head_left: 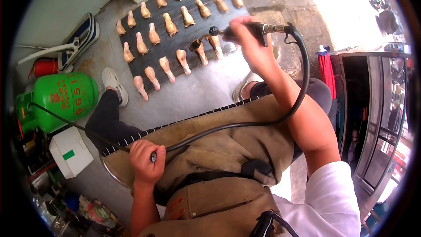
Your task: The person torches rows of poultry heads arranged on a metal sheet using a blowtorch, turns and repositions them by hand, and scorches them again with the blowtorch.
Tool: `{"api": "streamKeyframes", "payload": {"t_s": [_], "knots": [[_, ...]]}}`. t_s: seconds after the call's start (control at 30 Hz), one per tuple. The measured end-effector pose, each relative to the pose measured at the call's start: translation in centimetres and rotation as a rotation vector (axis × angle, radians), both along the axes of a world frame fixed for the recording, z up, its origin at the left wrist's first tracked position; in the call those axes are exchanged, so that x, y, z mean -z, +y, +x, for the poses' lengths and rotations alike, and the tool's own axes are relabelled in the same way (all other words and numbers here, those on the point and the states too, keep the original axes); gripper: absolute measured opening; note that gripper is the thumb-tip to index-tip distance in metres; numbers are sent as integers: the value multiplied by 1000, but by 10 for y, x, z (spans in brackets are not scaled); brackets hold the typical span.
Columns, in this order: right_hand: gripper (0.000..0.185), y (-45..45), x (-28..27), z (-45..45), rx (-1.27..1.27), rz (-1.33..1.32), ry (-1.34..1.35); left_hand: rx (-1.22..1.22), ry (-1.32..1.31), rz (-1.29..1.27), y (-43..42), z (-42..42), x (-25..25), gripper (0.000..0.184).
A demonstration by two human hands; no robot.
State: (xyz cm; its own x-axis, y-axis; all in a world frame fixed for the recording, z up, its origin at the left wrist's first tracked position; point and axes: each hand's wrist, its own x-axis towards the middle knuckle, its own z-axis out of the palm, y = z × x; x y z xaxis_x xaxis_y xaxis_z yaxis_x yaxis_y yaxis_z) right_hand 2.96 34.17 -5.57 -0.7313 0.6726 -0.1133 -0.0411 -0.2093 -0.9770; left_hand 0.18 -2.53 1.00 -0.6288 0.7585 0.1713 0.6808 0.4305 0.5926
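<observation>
My right hand [247, 39] is closed round the dark handle of a gas torch [256, 30], to the right of a dark flat sheet. The torch's nozzle [196, 44] points down to the left, over the near part of the sheet [118, 63]. Rows of poultry drumsticks [170, 25] lie on the sheet, and one drumstick [201, 55] is just beside the nozzle. A black hose [228, 126] runs from the torch across my apron to my left hand [148, 160], which is wrapped round it at my lap.
A green gas cylinder [66, 96] lies at the left, with a white box [70, 152] below it. A folded chair [81, 41] leans at the upper left. My shoes [115, 86] flank the sheet's near side. A glass-fronted cabinet [377, 123] stands at the right.
</observation>
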Motion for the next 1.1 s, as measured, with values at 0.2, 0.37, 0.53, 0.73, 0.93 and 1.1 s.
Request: {"api": "streamKeyframes", "payload": {"t_s": [0.2,0.37,0.53,0.73,0.93,1.1], "knots": [[23,-2,-3,5,-17,4,10,-7,-15,-1,-1,1,-1,16],[22,-3,0,8,-31,4,-13,-15,-35,4,-2,1,-2,16],[20,-11,-13,9,-1,-45,-15,-23,-30,17,-5,0,0,16],[20,-14,-10,5,-45,-55,-35,-34,-29,18,-8,-1,1,17],[20,-29,-13,-10,-31,-73,41,-60,-24,17,-11,0,1,17],[22,-39,-9,-16,-155,-8,-10,-77,-24,3,-13,0,1,19]]}}
